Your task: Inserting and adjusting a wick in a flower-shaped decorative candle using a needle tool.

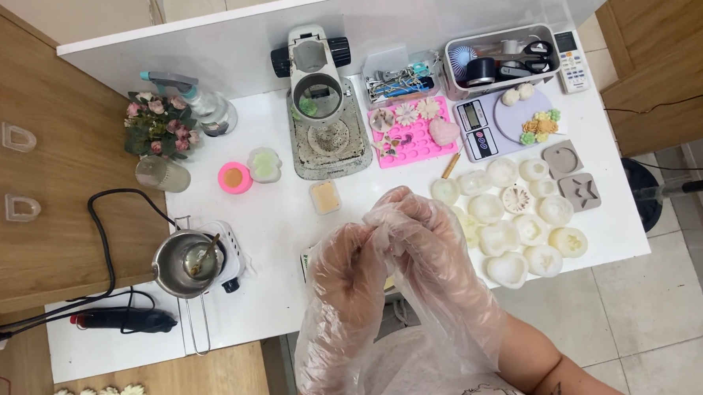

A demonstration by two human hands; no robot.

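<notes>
Both my hands are raised over the front of the white table, each inside a loose clear plastic glove. My left hand has its fingers curled toward my right hand, and the fingertips of the two meet and pinch the glove film between them. No other object shows in either hand. Right of my hands lie several white and translucent silicone moulds. A small square container with a yellowish fill sits just beyond my hands.
A metal pot with a spoon stands on a small white hotplate at the left, its black cord trailing off. Behind are a press-like device, pink mould tray, digital scale, pink cup, flower pot, spray bottle, tool basket.
</notes>
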